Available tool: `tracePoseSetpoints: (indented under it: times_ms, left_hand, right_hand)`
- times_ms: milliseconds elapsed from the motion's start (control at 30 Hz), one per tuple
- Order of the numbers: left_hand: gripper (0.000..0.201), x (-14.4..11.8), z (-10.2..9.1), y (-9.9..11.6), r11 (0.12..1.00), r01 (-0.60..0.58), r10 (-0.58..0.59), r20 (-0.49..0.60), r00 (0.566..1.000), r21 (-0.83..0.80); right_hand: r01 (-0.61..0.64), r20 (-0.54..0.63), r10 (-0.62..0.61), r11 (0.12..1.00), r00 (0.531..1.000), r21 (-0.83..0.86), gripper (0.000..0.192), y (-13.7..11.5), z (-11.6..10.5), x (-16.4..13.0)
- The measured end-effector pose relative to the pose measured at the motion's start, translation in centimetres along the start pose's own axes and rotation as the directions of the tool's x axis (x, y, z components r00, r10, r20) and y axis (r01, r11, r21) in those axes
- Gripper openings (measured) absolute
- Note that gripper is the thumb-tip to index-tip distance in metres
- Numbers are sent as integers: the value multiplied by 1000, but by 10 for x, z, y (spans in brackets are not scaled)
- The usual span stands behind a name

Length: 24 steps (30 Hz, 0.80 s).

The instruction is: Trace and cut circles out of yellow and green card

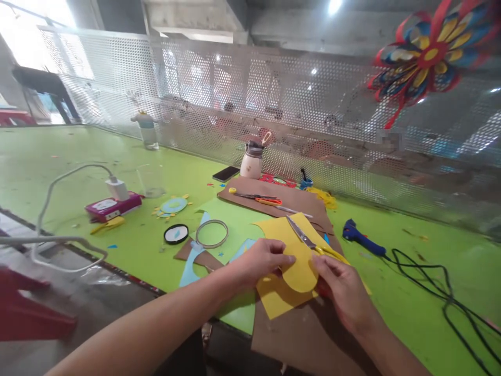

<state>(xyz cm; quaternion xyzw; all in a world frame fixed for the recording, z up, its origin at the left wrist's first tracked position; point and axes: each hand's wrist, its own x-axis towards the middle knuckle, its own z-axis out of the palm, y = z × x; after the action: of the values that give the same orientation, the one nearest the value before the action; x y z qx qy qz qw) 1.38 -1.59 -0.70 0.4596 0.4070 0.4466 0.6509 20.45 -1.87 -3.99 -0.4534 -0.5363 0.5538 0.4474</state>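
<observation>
Yellow paper (291,250) is pinched by the left hand (260,261); scissors (313,244) are gripped by the right hand (344,292). A curved edge is cut; the cut is unfinished.

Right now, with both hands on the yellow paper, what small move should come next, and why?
Probably turn the yellow paper a little with the left hand. The right hand holds the scissors with blades lying across the sheet, and the near edge is already cut into a curve, so turning would likely keep that curve going.
</observation>
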Motion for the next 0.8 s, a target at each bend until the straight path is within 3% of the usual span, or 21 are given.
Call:
tracePoseSetpoints:
  times_ms: [167,267,333,367,467,533,667,800]
  left_hand:
    - [15,-8,-17,41,979,-185,176,-101,979,-81]
    - [9,-28,-35,73,924,-366,337,-214,917,-113]
    - [6,-47,-48,83,877,-474,430,-313,847,-77]
    - [6,-58,-54,84,877,-478,434,-339,835,-54]
    - [11,-89,-73,72,938,-343,299,-391,871,-46]
    - [17,-107,-86,58,957,-275,207,-455,866,-89]
    - [23,-132,-106,30,948,-205,-12,-671,742,-244]
    - [26,-147,-112,17,909,-182,-167,-725,668,-376]
  right_hand:
    - [166,-84,-181,974,980,-157,42,2,-1,7]
    - [189,-53,-209,948,976,-256,37,3,0,8]
    - [221,-26,-244,913,970,-342,35,2,1,7]
    - [240,-9,-264,890,965,-388,34,1,2,7]
    - [303,67,-316,796,946,-523,28,-6,7,4]
    - [347,137,-335,720,932,-601,25,-12,11,1]
    - [446,326,-305,558,895,-700,20,-25,23,-9]
    - [539,481,-244,407,842,-737,10,-33,38,-22]
